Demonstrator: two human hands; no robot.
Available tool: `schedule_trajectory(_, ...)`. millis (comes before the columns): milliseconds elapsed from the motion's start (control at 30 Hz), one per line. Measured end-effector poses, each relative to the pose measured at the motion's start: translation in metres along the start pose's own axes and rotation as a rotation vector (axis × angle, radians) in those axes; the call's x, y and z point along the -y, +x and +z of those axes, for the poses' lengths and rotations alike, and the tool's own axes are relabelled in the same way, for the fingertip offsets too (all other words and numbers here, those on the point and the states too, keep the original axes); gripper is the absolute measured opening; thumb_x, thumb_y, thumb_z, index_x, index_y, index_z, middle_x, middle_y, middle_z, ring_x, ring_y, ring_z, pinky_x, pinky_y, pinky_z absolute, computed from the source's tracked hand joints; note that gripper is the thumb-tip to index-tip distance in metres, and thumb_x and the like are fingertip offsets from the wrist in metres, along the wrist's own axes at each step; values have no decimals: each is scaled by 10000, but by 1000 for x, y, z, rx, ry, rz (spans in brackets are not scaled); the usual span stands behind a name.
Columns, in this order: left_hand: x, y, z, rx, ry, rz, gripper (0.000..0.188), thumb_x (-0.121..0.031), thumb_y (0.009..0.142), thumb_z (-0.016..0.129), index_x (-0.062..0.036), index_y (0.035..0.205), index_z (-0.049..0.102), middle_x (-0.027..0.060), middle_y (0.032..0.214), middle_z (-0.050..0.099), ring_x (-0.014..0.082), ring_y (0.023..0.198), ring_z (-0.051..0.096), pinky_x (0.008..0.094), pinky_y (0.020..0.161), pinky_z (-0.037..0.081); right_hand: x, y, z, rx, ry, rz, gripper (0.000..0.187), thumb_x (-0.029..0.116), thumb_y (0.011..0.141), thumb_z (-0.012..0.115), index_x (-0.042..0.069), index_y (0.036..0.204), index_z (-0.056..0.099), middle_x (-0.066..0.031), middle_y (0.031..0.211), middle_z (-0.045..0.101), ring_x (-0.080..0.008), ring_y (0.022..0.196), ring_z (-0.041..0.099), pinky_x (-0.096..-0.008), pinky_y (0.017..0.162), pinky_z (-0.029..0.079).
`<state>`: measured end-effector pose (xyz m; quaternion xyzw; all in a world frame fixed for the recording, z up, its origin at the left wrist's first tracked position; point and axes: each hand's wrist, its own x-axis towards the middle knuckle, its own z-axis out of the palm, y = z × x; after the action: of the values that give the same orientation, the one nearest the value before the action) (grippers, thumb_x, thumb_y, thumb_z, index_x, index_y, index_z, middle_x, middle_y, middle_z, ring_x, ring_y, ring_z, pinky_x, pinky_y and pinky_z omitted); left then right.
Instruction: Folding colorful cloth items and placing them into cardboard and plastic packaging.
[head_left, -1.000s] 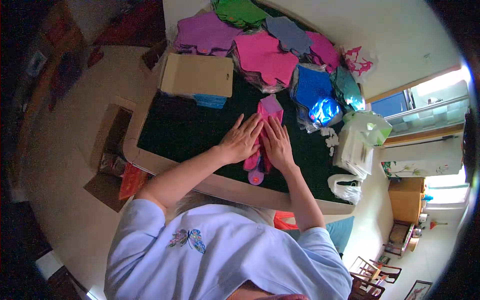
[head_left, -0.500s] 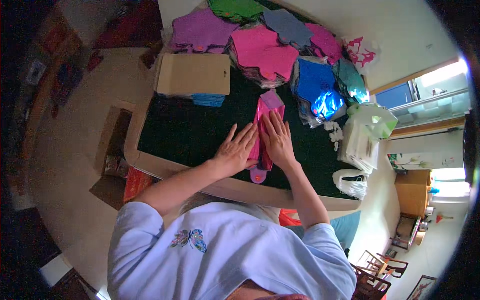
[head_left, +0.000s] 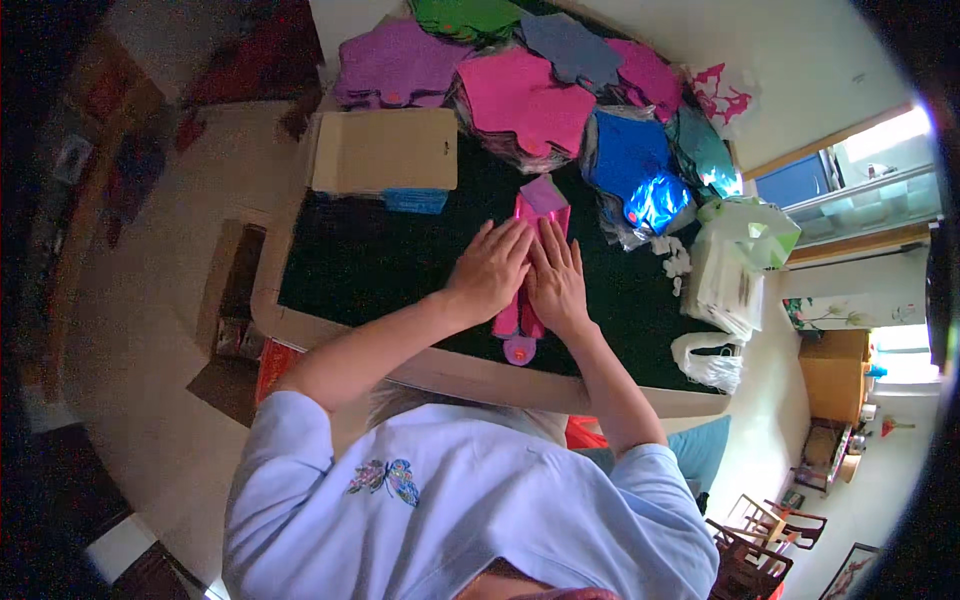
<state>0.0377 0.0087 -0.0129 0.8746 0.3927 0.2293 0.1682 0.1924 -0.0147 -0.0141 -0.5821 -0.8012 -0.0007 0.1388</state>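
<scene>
A narrow, shiny pink folded piece [head_left: 507, 319] lies lengthwise on the dark green table top in front of me. From its far end sticks a purple flap [head_left: 542, 194], and from its near end a rounded purple tab [head_left: 519, 350] with a red dot. My left hand [head_left: 490, 270] rests flat across its left side, fingers stretched out. On its right side lies my right hand [head_left: 557, 288], also flat with fingers extended. Both hands touch at the fingers and cover the middle of the piece.
Stacks of cut shapes line the table's far side: purple [head_left: 395, 65], pink [head_left: 525, 95], blue [head_left: 628, 155] and others. A cardboard piece [head_left: 385, 150] lies over light blue packs [head_left: 415, 201] at left. At right are white plastic bags [head_left: 725, 280] and a white string bundle [head_left: 708, 362].
My left hand has slid away from me and slightly right, up along the pink piece toward my right hand. My right hand stays nearly in place.
</scene>
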Motion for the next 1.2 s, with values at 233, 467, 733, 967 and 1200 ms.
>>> schedule_trajectory(233,-3,1,17,-70,269,76,576,-289,845,477,85,1267,356,257,1320,351,362,1263,303,452,1045,240,-19,-1,-4,58,208,16,461,166,859,457,55,1302,397,-141,1416,273,-287,1319,241,-474,1058,183)
schedule_trajectory(467,-2,0,23,-103,151,54,634,-317,811,539,91,1262,359,256,1357,298,364,1286,262,450,1054,229,-34,-18,-25,94,166,-12,519,224,847,531,95,1324,371,-158,1392,306,-330,1305,252,-475,1054,211)
schedule_trajectory(733,-4,-1,14,-33,135,63,818,-452,742,595,110,1273,330,276,1358,284,370,1300,230,453,1066,202,-40,-24,-50,204,295,-75,644,283,792,615,130,1353,337,-147,1421,254,-321,1325,212,-471,1063,183)
schedule_trajectory(967,-4,0,14,-26,115,64,816,-435,732,611,106,1274,329,280,1355,283,377,1296,235,457,1062,209,-50,-25,-27,63,262,-11,594,247,781,623,134,1318,395,-156,1353,353,-343,1260,311,-455,1025,261)
schedule_trajectory(1200,-4,-1,14,-35,108,79,813,-428,732,616,108,1270,326,284,1346,292,383,1287,249,460,1057,219,-60,11,-10,-94,49,73,464,205,804,572,117,1249,473,-141,1234,470,-324,1140,432,-416,935,363)
